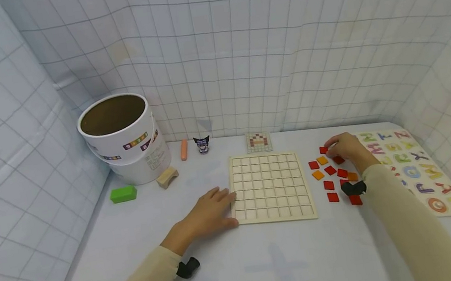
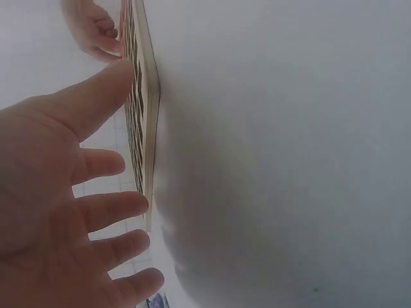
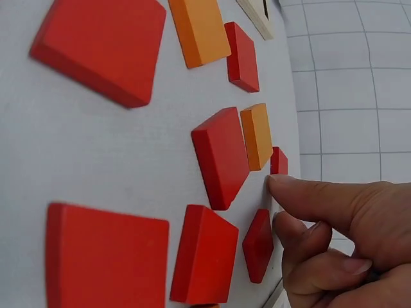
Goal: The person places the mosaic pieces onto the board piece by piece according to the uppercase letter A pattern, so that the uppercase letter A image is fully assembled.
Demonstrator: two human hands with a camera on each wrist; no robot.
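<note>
My left hand (image 1: 212, 212) lies at the left edge of a pale wooden grid board (image 1: 276, 222), its fingers spread. In the left wrist view the thumb (image 2: 106, 96) overlaps the board's rim. Over on the right, my right hand (image 1: 343, 146) reaches down among loose red and orange square tiles. Its fingers bend loosely, with a gap between thumb (image 3: 302, 196) and index finger in the right wrist view. A small red tile (image 3: 279, 160) sits right at the thumb tip, and another red tile (image 3: 258, 247) lies just below. An orange tile (image 3: 257, 136) stands close by.
Behind the grid board lies a small pattern card (image 1: 258, 142). A letter board (image 1: 423, 174) is at the right. Toward the back left are a white bucket (image 1: 140, 158), a green block (image 1: 123, 194), a wooden arch block (image 1: 167, 177), an orange stick (image 1: 184, 150) and a small figurine (image 1: 202, 145).
</note>
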